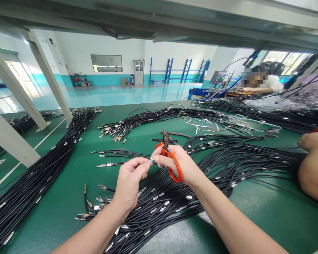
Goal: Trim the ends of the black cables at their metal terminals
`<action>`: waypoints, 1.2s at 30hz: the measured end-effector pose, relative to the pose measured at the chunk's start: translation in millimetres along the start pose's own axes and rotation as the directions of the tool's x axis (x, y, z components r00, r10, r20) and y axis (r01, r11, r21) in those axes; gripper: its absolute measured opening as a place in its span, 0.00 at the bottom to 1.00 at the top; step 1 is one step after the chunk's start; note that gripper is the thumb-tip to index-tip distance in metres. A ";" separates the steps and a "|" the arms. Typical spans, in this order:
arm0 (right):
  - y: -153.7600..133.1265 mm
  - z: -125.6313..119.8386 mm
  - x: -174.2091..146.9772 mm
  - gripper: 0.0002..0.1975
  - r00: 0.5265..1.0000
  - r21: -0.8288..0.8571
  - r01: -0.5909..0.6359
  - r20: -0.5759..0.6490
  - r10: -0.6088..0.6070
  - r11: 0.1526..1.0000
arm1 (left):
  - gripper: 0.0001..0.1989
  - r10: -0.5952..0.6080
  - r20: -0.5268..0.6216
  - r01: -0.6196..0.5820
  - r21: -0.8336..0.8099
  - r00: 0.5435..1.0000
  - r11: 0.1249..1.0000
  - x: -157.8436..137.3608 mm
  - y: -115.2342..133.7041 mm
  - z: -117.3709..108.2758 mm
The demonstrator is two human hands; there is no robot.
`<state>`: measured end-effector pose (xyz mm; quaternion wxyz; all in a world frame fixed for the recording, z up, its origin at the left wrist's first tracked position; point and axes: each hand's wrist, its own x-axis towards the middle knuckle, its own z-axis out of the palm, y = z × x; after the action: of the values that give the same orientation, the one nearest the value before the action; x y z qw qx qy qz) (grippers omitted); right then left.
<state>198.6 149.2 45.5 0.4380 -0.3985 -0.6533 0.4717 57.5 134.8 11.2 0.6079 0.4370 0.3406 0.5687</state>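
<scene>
My left hand [131,180] is closed in a pinch on a black cable with a small white label [151,160]. My right hand [176,161] has its fingers through a pair of orange-handled scissors [178,171], whose short dark blades point away from me, slightly apart. The thumb and fingertips of that hand also meet at the labelled cable. Beneath both hands lies a bundle of black cables [159,203] with white labels and bare metal terminals [100,199]. A few single cables [113,152] stretch out to the left just beyond my hands.
More black cable bundles lie at the left [51,160] and across the back [153,115] of the green table [137,139]. White ties [201,123] rest at the back. Another person's arm [315,165] reaches in from the right; a co-worker [272,84] sits farther off. A beam [153,21] spans overhead.
</scene>
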 end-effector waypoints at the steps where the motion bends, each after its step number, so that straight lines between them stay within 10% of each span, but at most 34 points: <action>1: 0.2 0.0 0.1 0.06 1.000 0.004 -0.001 0.001 0.001 1.000 | 0.04 -0.001 0.001 0.001 0.000 1.000 1.000 -0.1 -0.1 -0.1; 14: 4.2 -2.4 3.0 0.08 0.995 0.033 -0.012 -0.094 0.015 0.999 | 0.08 -0.059 0.062 0.058 0.009 0.996 0.998 1.9 -1.3 -0.9; 19: 10.3 -2.8 4.8 0.13 0.978 -0.273 -0.007 -0.203 -0.051 0.962 | 0.10 -0.052 0.007 0.052 -0.010 0.999 0.999 6.9 3.2 -2.5; 23: 14.3 -3.3 3.9 0.17 0.924 -0.823 -0.061 -0.261 -0.279 0.565 | 0.12 -0.030 -0.154 0.030 0.002 0.988 1.000 13.4 5.4 -7.0; 27: 15.1 -0.4 1.3 0.17 0.914 -0.978 -0.036 -0.116 -0.390 0.206 | 0.11 0.016 -0.220 -0.003 0.060 0.975 0.998 17.6 4.1 -11.7; 36: 19.2 4.4 1.3 0.14 0.951 -0.999 -0.008 0.005 -0.309 -0.040 | 0.09 0.101 -0.248 -0.054 0.191 0.964 0.980 20.2 2.1 -16.2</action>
<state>196.1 153.8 26.4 0.1403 -0.5651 -0.7781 -0.2357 44.3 157.1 8.6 0.4933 0.4269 0.4496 0.6101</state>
